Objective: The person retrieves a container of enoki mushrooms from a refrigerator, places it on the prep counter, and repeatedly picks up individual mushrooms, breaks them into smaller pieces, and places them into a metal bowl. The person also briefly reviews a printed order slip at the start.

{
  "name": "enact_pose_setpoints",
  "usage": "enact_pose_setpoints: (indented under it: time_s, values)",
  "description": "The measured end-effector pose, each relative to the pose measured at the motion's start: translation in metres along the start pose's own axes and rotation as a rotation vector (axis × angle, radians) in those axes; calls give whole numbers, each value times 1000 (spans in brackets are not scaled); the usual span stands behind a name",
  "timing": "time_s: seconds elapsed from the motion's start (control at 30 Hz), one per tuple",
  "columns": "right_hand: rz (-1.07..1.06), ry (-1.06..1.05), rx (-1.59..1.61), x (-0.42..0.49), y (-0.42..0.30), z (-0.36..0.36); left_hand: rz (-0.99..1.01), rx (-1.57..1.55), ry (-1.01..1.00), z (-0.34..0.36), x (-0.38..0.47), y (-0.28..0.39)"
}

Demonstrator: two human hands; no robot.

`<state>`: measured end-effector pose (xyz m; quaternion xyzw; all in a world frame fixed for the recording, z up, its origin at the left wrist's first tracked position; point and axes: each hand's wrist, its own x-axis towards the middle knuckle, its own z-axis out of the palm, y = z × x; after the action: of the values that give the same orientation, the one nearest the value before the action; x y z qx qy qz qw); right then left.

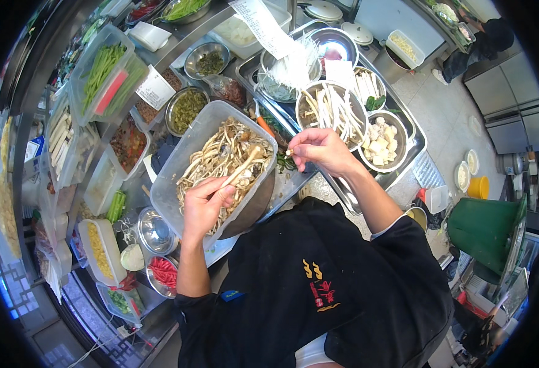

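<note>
My left hand [207,198] pinches a long-stemmed brown mushroom [245,169] by one end, above a translucent plastic tub [170,177]. The tub is tilted and holds a heap of thin-stemmed mushrooms [205,161], some with dark, dirty-looking parts. My right hand [322,149] is just beyond the tub's right rim, with a small pale piece [289,152] between thumb and fingertips. Close past this hand stands a steel bowl of long, pale, peeled-looking stems [331,108]. Beside it, another steel bowl [384,168] contains pale yellowish chunks [380,149].
A large steel tray [412,124] carries the bowls, including one with white shreds [292,64]. An orange-handled tool [264,124] lies behind the tub. Red peppers [162,271] and a steel bowl [157,231] stand left. A green bin [481,234] is at right; another person [474,48] is farther off.
</note>
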<state>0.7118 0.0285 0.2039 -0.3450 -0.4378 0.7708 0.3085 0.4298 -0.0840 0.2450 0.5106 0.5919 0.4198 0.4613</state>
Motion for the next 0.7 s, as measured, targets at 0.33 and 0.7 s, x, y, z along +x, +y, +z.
enact_pose_setpoints:
  time_s: [0.33,0.7]
  values:
    - [-700,186,-1210,16,16,-6,-153,-431,-176,35,36,3]
    - [-248,204,123,-5,-21,-11,-141,-430,-395,126,100,33]
